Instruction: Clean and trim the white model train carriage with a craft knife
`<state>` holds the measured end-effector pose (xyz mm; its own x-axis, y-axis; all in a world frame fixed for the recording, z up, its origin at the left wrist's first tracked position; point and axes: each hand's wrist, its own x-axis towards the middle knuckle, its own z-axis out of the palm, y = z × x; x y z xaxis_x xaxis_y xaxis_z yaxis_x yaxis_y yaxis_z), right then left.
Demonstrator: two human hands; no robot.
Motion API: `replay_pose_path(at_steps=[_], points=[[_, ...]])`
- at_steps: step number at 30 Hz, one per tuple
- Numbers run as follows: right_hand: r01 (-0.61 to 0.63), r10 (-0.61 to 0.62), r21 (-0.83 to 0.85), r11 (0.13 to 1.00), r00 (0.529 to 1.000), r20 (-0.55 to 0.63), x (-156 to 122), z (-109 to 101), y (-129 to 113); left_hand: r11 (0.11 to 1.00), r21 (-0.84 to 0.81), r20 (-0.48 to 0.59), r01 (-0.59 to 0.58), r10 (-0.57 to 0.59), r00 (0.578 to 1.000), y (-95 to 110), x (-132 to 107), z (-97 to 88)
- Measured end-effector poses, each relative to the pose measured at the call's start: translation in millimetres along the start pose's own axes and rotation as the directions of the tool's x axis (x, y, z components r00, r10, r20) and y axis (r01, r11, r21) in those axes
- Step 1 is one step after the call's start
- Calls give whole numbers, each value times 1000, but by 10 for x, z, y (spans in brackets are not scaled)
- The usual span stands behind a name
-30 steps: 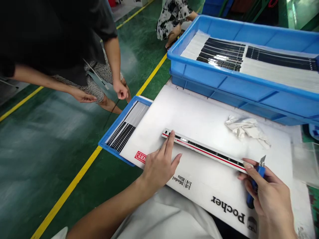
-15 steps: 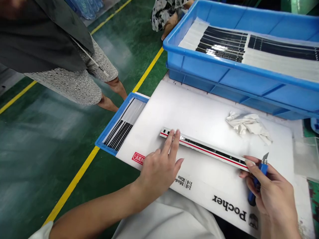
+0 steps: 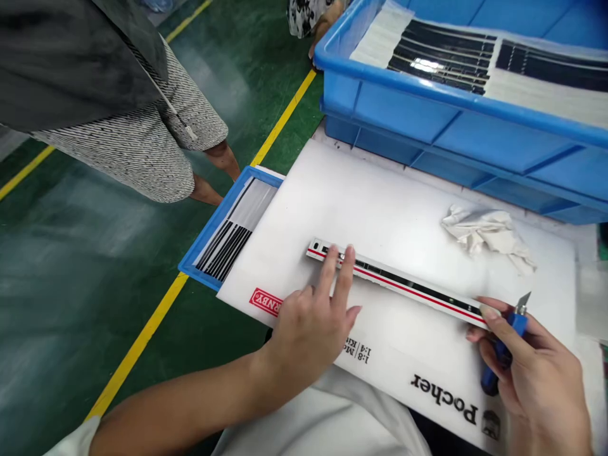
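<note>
The left hand (image 3: 308, 332) lies open, fingers spread on a red-striped model train shell (image 3: 408, 285), on a white cutting mat (image 3: 380, 190) with open room either side. The right hand (image 3: 532, 361) grips a blue craft knife (image 3: 517, 324) at the shell's end; a blue crate (image 3: 403, 114) lines the mat's far edge.

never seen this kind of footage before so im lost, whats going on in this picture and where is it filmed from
This view comes from a camera worn on a person's head, looking down at their own two bare hands, so there is no machine here.

The left hand is pressing its fingers on a long white strip with a red stripe and a dark band. The right hand grips a blue-handled craft knife near the strip's far end.

The strip lies on a white board, beside a crumpled white cloth. A large blue tray and a small blue tray both hold more dark and white strips. Another person stands to the left.
</note>
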<state>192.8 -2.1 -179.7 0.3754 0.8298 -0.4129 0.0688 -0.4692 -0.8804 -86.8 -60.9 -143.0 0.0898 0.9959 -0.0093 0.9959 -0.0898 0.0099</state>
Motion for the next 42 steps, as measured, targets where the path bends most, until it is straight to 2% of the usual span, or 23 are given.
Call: replay_pose_path(at_steps=[3,6,14,18,22,30,35,37,42], points=[[11,-11,-1,1000,1000,-15,-9,9,-16,991,-86,-24,-105,103,994,94,14,17],[14,-14,2,1000,1000,-17,-3,18,-13,985,-108,-1,-131,132,991,183,28,87],[19,-19,7,1000,1000,-6,-6,29,-10,992,-100,-11,-75,75,997,232,27,214],[18,-18,5,1000,1000,23,-23,34,-44,976,-204,-16,-74,72,997,176,-19,251],[28,-28,9,1000,999,40,-18,30,-42,958,-274,-84,-79,58,995,104,-55,260],[20,-20,2,1000,999,50,-5,28,-4,984,-174,-109,-43,25,994,108,-20,229],[27,-28,13,1000,998,50,10,35,10,964,-262,-101,-45,19,995,33,-12,211],[28,-29,22,999,998,55,22,40,17,962,-274,-89,-19,-6,996,-9,-10,203],[31,-32,36,999,998,52,42,54,34,984,-157,-43,83,-91,995,-53,6,214]])
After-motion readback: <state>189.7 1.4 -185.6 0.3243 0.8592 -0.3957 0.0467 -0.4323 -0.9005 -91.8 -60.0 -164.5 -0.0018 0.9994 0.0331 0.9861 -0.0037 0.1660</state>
